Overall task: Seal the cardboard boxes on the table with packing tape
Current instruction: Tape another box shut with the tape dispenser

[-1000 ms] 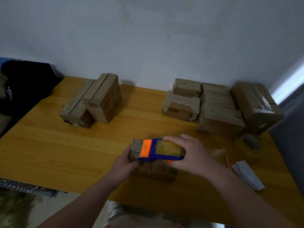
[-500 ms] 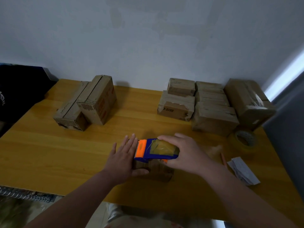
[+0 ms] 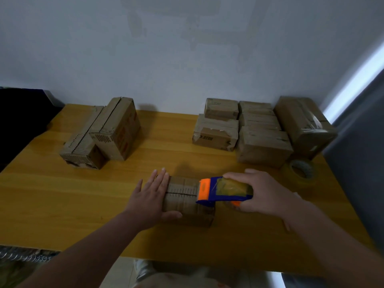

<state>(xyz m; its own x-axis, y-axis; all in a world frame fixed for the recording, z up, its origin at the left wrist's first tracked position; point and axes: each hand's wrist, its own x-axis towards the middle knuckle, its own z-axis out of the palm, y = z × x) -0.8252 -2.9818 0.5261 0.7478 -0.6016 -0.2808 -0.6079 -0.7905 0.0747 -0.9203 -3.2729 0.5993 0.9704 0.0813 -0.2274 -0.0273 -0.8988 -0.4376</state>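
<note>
Left hand [image 3: 148, 201] fingers flat, released, pinning small box [image 3: 182, 196] to worktop [image 3: 62, 204] so it won't slide; right hand [image 3: 264, 194] fingers clenched round tape dispenser [image 3: 220, 190] at box's other end.

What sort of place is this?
Probably a small home or office packing spot: batches of cardboard boxes on a wooden table, a spare tape roll, and a tape dispenser in the right hand.

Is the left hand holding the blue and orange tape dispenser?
No, the left hand rests flat on the left end of the small box, while the right hand grips the tape dispenser.
</note>
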